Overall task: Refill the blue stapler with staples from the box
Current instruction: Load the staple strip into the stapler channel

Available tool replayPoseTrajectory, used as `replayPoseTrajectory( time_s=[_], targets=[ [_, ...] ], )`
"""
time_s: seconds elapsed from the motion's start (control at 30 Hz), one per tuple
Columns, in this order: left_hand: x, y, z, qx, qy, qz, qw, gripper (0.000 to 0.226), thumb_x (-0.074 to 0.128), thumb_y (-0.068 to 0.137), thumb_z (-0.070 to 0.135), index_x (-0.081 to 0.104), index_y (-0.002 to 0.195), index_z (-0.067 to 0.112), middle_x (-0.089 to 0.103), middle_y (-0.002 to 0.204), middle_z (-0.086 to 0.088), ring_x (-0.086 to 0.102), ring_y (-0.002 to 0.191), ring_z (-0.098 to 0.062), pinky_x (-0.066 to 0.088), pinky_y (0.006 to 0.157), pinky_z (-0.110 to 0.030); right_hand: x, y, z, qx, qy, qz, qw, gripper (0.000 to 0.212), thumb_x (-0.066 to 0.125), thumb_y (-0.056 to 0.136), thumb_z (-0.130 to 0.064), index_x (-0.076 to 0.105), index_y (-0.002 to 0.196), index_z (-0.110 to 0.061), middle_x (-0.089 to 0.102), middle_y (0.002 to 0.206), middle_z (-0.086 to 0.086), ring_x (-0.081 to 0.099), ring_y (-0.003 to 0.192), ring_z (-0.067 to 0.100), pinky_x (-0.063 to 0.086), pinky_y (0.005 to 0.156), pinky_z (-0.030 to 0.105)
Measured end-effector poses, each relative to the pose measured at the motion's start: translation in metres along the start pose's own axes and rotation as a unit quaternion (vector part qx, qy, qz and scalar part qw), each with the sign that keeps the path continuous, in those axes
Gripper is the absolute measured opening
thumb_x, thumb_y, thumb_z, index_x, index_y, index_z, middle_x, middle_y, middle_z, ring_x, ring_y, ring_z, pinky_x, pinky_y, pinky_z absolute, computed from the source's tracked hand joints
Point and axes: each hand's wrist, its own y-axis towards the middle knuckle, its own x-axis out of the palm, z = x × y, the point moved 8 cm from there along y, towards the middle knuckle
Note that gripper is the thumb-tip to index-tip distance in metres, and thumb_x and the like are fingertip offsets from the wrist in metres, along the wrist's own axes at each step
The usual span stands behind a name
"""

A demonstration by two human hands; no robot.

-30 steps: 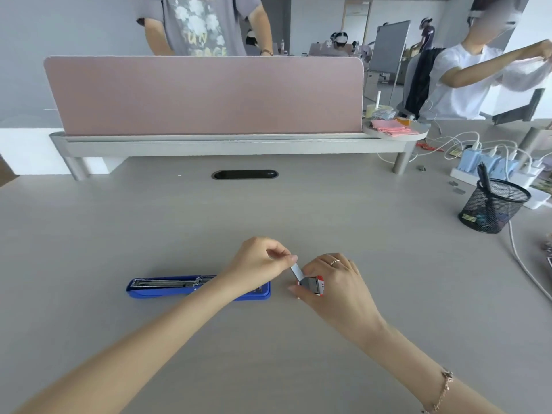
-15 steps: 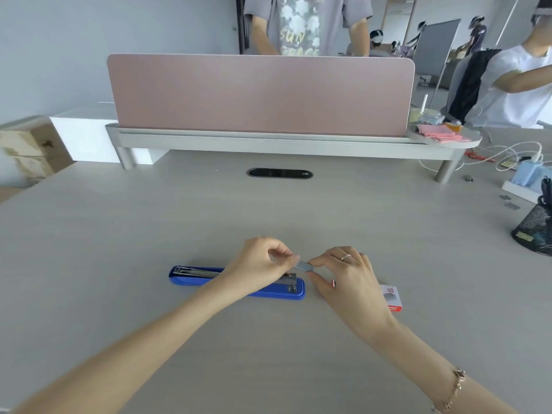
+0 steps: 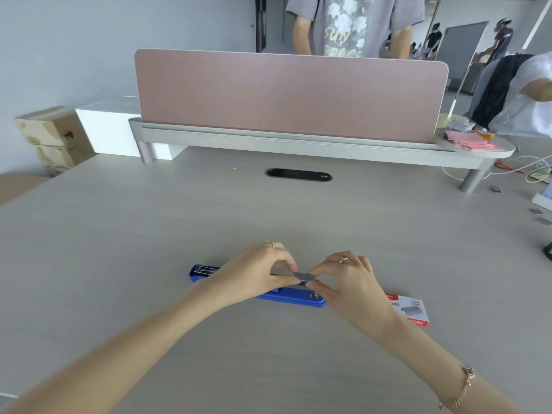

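Blue stapler point(image 3: 286, 295): lower centre of frame, flat on bench point(image 3: 149, 234), opened out, mostly hidden under hands. Staple strip point(image 3: 303, 276): grey, just above stapler's right end, pinched from both sides. Left hand point(image 3: 254, 271): thumb and fingers pinching strip's left end. Right hand point(image 3: 349, 279): fingertips pinching strip's right end. Staple box point(image 3: 410, 309): white and red, on bench, right of stapler, partly behind right wrist.

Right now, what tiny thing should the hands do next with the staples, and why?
Probably lower the staple strip into the blue stapler. Both the left hand and right hand pinch it just above the opened stapler, and it isn't seated yet.
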Motion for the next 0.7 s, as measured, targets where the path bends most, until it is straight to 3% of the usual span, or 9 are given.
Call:
replayPoseTrajectory(
  time_s=[0.1, 0.23, 0.43, 0.7],
  targets=[
    [0.005, 0.002, -0.001, 0.007, 0.007, -0.013, 1.0, 0.015, 0.068, 0.083, 0.042, 0.068, 0.092, 0.031, 0.06, 0.093, 0.013, 0.059, 0.09, -0.002, 0.05, 0.077, -0.03, 0.003, 0.0, 0.005, 0.014, 0.016, -0.029, 0.999, 0.013, 0.06, 0.082, -0.037, 0.067, 0.092, -0.034, 0.063, 0.099, -0.015, 0.039, 0.113, 0.004, 0.015, 0.083, 0.017],
    [0.009, 0.005, 0.001, 0.017, -0.003, -0.021, 1.0, 0.012, 0.068, 0.083, 0.041, 0.068, 0.091, 0.031, 0.055, 0.087, 0.018, 0.057, 0.083, 0.005, 0.038, 0.065, -0.011, 0.004, -0.002, 0.009, 0.015, 0.026, -0.049, 0.998, 0.013, 0.058, 0.083, -0.038, 0.066, 0.094, -0.034, 0.06, 0.092, -0.023, 0.037, 0.108, 0.001, 0.017, 0.085, 0.019],
    [0.012, 0.007, -0.001, 0.02, -0.013, -0.025, 0.999, 0.013, 0.069, 0.083, 0.041, 0.069, 0.091, 0.03, 0.058, 0.09, 0.015, 0.058, 0.083, 0.002, 0.049, 0.075, -0.024, 0.004, -0.001, 0.01, 0.01, 0.035, -0.056, 0.998, 0.015, 0.059, 0.083, -0.038, 0.065, 0.095, -0.033, 0.065, 0.099, -0.018, 0.039, 0.111, 0.003, 0.019, 0.087, 0.021],
    [0.013, 0.007, 0.0, 0.025, -0.008, -0.04, 0.999, 0.011, 0.069, 0.084, 0.036, 0.069, 0.093, 0.028, 0.061, 0.097, 0.011, 0.06, 0.09, 0.0, 0.042, 0.073, -0.014, 0.002, -0.001, 0.007, 0.001, 0.036, -0.056, 0.998, 0.015, 0.061, 0.083, -0.035, 0.066, 0.097, -0.03, 0.054, 0.089, -0.022, 0.039, 0.113, 0.007, 0.02, 0.088, 0.023]
  ],
)
